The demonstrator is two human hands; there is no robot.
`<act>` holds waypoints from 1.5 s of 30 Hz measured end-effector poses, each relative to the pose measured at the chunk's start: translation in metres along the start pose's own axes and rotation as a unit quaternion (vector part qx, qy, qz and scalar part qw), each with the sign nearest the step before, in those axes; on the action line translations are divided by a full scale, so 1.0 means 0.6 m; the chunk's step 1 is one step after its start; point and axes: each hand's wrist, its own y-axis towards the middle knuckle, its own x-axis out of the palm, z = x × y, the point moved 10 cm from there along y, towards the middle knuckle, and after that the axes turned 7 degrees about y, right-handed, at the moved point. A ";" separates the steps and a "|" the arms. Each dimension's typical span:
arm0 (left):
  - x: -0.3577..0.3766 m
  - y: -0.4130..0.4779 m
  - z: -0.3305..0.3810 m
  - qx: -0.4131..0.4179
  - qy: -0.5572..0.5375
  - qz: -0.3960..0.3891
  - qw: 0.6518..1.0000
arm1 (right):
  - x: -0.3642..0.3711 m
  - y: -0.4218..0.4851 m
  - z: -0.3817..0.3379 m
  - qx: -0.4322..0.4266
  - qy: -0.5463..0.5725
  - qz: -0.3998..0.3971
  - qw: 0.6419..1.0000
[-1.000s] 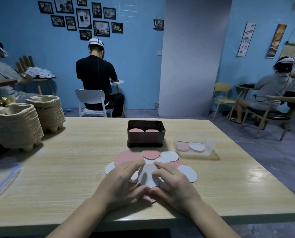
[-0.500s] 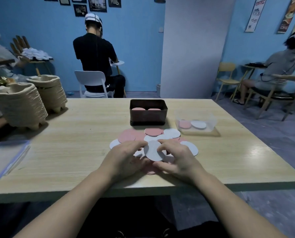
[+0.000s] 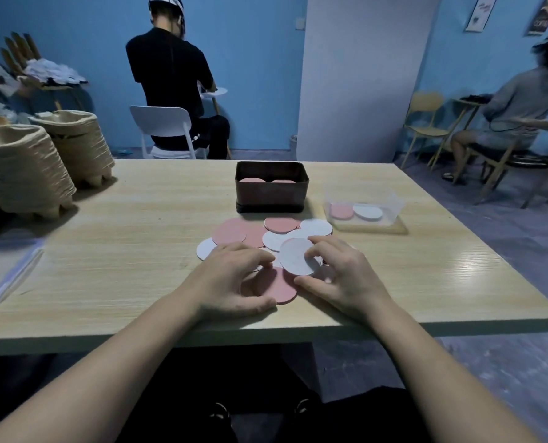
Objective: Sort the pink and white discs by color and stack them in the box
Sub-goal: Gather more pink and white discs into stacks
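- Fingers of the right hand pinch a white disc by its rim, tilted over the pile at mid-frame
- Left hand arches over a pink disc; grip unclear from here
- Discs look thin, stiff, light; edges are the place to lift

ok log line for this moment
right hand pinches white disc | left hand over pink disc, grip unclear | box holds pink discs | mixed pile unsorted

Discs lie before the box, tray right.
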 end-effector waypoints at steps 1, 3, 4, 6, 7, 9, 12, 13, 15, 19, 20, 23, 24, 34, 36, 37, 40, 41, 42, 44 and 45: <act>-0.002 -0.001 0.000 -0.004 -0.003 0.007 1.000 | -0.001 0.000 0.001 0.004 0.002 0.004 1.000; -0.007 -0.003 0.000 -0.013 -0.016 0.019 1.000 | -0.002 0.000 0.003 0.009 0.006 0.005 1.000; -0.009 -0.004 -0.003 -0.020 -0.025 0.027 0.999 | -0.002 0.000 0.005 0.014 0.008 0.004 1.000; -0.013 -0.007 -0.010 -0.039 -0.038 0.040 0.998 | 0.000 -0.001 0.010 0.026 0.009 0.001 1.000; -0.014 -0.008 -0.012 -0.045 -0.038 0.043 0.997 | 0.001 -0.002 0.014 0.032 0.007 0.000 0.999; -0.013 -0.008 -0.015 -0.052 -0.031 0.040 0.997 | 0.003 -0.003 0.018 0.040 0.003 -0.003 0.999; -0.011 -0.006 -0.017 -0.060 -0.012 0.036 0.997 | 0.007 -0.003 0.019 0.037 0.001 -0.006 0.999; -0.013 -0.007 -0.018 -0.062 -0.011 0.040 0.997 | 0.007 -0.003 0.018 0.036 0.000 -0.007 0.999; -0.017 -0.010 -0.019 -0.068 -0.017 0.053 0.996 | 0.008 -0.003 0.018 0.035 0.001 -0.004 0.999; -0.028 -0.012 -0.018 -0.071 -0.024 0.072 0.995 | 0.005 -0.004 0.017 0.033 -0.007 0.003 0.999; -0.031 -0.014 -0.018 -0.072 -0.028 0.082 0.994 | 0.004 -0.004 0.018 0.035 -0.008 0.006 0.999; -0.043 -0.019 -0.025 -0.079 -0.045 0.120 0.989 | 0.003 0.001 0.017 0.032 -0.009 0.005 0.999; -0.046 -0.020 -0.025 -0.078 -0.046 0.128 0.988 | 0.007 0.003 0.012 0.021 -0.008 -0.004 1.000; -0.054 -0.015 -0.007 -0.021 -0.048 0.139 0.989 | 0.034 0.025 -0.022 0.006 0.090 -0.006 0.996; -0.048 -0.013 -0.004 -0.009 -0.037 0.133 0.990 | 0.037 0.022 -0.020 0.017 0.116 -0.014 0.993; -0.044 -0.011 -0.005 -0.008 -0.033 0.127 0.991 | 0.039 0.021 -0.022 0.010 0.120 -0.017 0.993; -0.031 -0.009 -0.010 -0.015 -0.044 0.109 0.993 | 0.042 0.020 -0.043 -0.054 0.085 -0.033 0.994; -0.029 -0.010 -0.011 -0.018 -0.049 0.105 0.993 | 0.043 0.020 -0.047 -0.065 0.073 -0.039 0.994; -0.027 -0.011 -0.012 -0.021 -0.054 0.102 0.993 | 0.042 0.020 -0.047 -0.066 0.068 -0.040 0.995; -0.027 -0.013 -0.016 -0.030 -0.065 0.102 0.992 | 0.035 0.020 -0.040 -0.048 0.074 -0.028 0.996; -0.026 -0.014 -0.020 -0.039 -0.069 0.101 0.992 | 0.031 0.018 -0.035 -0.039 0.081 -0.018 0.996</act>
